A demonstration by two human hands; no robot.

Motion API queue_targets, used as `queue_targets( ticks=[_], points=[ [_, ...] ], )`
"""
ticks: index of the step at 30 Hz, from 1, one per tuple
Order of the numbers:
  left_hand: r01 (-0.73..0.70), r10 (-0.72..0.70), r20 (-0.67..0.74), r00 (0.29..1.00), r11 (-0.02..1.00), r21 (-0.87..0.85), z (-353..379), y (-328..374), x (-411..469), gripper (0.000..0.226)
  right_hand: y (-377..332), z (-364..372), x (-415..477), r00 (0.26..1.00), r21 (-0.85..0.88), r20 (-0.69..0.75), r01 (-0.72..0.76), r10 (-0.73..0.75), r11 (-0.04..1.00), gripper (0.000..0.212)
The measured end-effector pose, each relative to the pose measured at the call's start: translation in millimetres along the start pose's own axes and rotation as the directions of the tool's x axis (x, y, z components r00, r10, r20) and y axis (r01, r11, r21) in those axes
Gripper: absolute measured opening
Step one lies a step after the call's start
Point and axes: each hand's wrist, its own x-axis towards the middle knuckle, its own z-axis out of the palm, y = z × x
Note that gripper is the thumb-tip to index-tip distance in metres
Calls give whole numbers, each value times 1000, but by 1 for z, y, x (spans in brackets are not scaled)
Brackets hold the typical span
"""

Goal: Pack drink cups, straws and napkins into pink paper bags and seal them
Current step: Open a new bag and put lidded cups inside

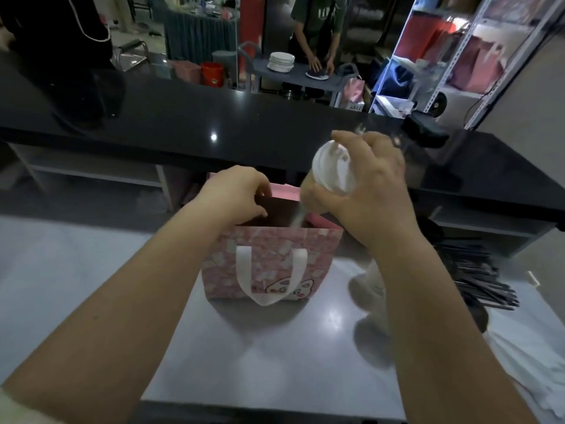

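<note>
A pink patterned paper bag (269, 264) with a white ribbon handle stands open on the grey counter (275, 347). My left hand (235, 194) pinches the bag's far left rim, holding the mouth open. My right hand (363, 194) grips a drink cup (331, 172) with a white lid, tilted and held just above the right side of the bag's opening. The cup's lower part is blurred by motion.
Black straws (477, 276) lie in a pile at the right, white napkins (532, 371) nearer me. Another white-lidded cup (367, 286) stands behind my right forearm. A raised black counter (244, 117) runs across the back. Beyond it a person handles plates at a cart.
</note>
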Motion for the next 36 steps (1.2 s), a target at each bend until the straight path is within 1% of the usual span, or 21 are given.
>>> queue_targets(
  ticks=[2,4,6,7,10,11,12,14,16,17,20,22,24,25,27,29,30,33,36],
  points=[
    [-29,25,60,998,997,75,-1,-10,3,45,-14,15,7,998,-4,63,-1,2,1000,72],
    [-77,68,74,995,990,117,2,-21,4,48,-21,28,10,994,-31,110,-18,21,999,71],
    [-140,132,91,987,987,79,5,-32,4,46,-24,38,12,992,-35,117,-53,57,998,69],
    [-172,166,108,980,984,49,7,-37,4,52,-26,43,13,990,-26,119,-69,71,997,68],
    [-249,240,184,953,968,25,13,-49,5,105,-31,61,13,981,-31,174,-82,86,996,68],
    [-277,265,195,944,960,36,16,-52,5,117,-32,68,12,973,-49,210,-88,96,995,69],
    [-302,285,210,935,952,54,18,-55,5,125,-31,74,11,960,-77,256,-95,112,993,70],
    [-341,314,237,919,937,79,25,-60,2,135,-26,81,7,922,-160,354,-106,157,981,73],
    [-372,345,231,910,924,88,31,-63,0,140,-17,81,4,887,-252,407,-122,219,960,74],
    [-385,358,223,907,919,87,33,-63,-1,141,-12,79,2,878,-286,407,-140,252,948,74],
    [-404,378,207,902,910,96,38,-61,-2,143,0,73,-3,884,-359,347,-182,312,915,73],
    [-413,388,207,898,906,94,39,-59,-4,144,1,73,-4,903,-405,300,-169,306,898,74],
    [-431,407,209,889,899,84,41,-57,-6,144,-4,81,-4,924,-444,294,-92,242,891,76],
    [-438,414,209,886,895,83,41,-57,-6,143,-8,88,-3,927,-451,322,-28,192,892,76],
    [-447,422,210,882,890,88,42,-55,-6,142,-12,103,-1,893,-438,436,105,109,893,76],
    [-448,417,227,880,888,105,41,-55,-5,142,-10,113,3,834,-424,543,169,100,890,76],
    [-449,414,239,878,886,114,41,-55,-4,142,-6,115,4,809,-426,573,158,130,891,78],
    [-461,417,266,869,878,131,42,-55,-5,146,9,115,5,760,-433,597,36,257,900,90],
    [-483,436,273,858,864,140,44,-52,-9,148,15,123,3,756,-415,600,13,262,910,86]
  ],
)
